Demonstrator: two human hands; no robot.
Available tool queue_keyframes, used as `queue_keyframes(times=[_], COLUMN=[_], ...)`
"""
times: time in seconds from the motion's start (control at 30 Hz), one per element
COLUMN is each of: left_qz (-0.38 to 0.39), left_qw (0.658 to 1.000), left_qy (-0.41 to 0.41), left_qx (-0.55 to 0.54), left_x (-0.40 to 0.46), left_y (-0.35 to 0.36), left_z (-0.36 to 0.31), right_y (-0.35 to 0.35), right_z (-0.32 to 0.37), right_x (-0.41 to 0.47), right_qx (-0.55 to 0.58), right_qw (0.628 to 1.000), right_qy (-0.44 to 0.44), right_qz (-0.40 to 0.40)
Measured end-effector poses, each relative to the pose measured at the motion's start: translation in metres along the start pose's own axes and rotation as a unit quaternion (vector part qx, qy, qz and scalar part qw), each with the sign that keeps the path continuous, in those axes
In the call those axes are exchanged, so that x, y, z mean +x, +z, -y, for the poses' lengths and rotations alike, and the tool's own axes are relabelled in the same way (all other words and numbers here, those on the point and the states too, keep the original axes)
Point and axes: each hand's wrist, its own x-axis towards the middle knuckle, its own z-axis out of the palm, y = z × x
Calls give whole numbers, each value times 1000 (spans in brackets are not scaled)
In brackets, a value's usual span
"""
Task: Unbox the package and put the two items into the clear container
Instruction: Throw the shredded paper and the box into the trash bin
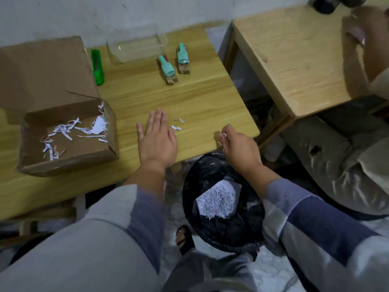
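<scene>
At the bottom centre I see a round black-lined waste bin (pixel 223 203) holding white paper shreds. Just above it, my right hand (pixel 237 146) pinches what looks like a scrap of paper at the edge of the light wooden table (pixel 200 98). My left hand (pixel 157 140) lies flat, fingers spread, empty. At left sits the open brown cardboard box (pixel 67 138) with leftover shreds. Toward the upper centre, two teal-capped items (pixel 174 64) lie beside the empty clear plastic container (pixel 134 49), near a green utility knife (pixel 97 67).
</scene>
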Motion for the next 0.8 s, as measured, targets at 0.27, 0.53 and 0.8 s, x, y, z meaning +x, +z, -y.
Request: queue_keyframes(times=[0.27, 0.53, 0.8], left_qz=[9, 12, 7], left_qw=[1000, 1000, 1000], left_qy=[9, 18, 18], left_qx=[9, 16, 9], left_x=[-2, -2, -3], left_y=[0, 2, 2], left_z=[0, 2, 2], right_y=[34, 37, 18], right_z=[-61, -78, -87], right_x=[-76, -85, -78], right_qx=[30, 215, 195], right_qw=[973, 915, 927], right_qy=[178, 285, 299], right_qz=[141, 187, 116])
